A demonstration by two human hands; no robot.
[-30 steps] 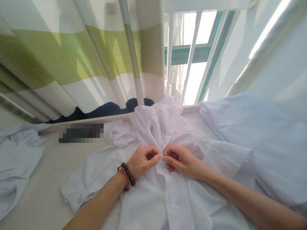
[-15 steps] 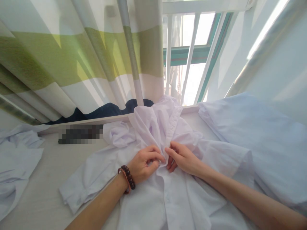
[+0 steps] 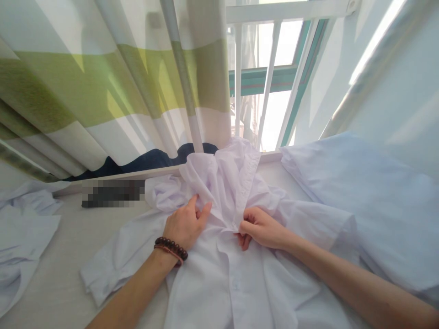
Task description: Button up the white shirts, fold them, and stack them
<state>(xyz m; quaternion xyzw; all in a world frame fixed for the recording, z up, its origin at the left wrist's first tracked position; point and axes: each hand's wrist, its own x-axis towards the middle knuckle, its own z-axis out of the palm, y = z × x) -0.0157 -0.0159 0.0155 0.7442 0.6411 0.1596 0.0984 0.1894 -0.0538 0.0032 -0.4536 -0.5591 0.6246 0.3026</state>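
Note:
A white button-up shirt (image 3: 240,283) lies spread on the pale table (image 3: 61,274), its upper part bunched up against the window ledge. My left hand (image 3: 185,224), with a dark bead bracelet on the wrist, rests on the bunched cloth with thumb and fingers closed on a fold. My right hand (image 3: 259,226) pinches the shirt's front edge just right of the button strip. The two hands are a short gap apart.
A second pale shirt (image 3: 360,205) lies at the right, and another white garment (image 3: 20,237) at the far left. A green-and-white striped curtain (image 3: 120,91) hangs behind the table. White window bars (image 3: 267,87) stand beyond the ledge.
My left hand has moved up and left onto the bunched cloth, away from my right hand. The right hand stayed near the button strip. The view shifted slightly.

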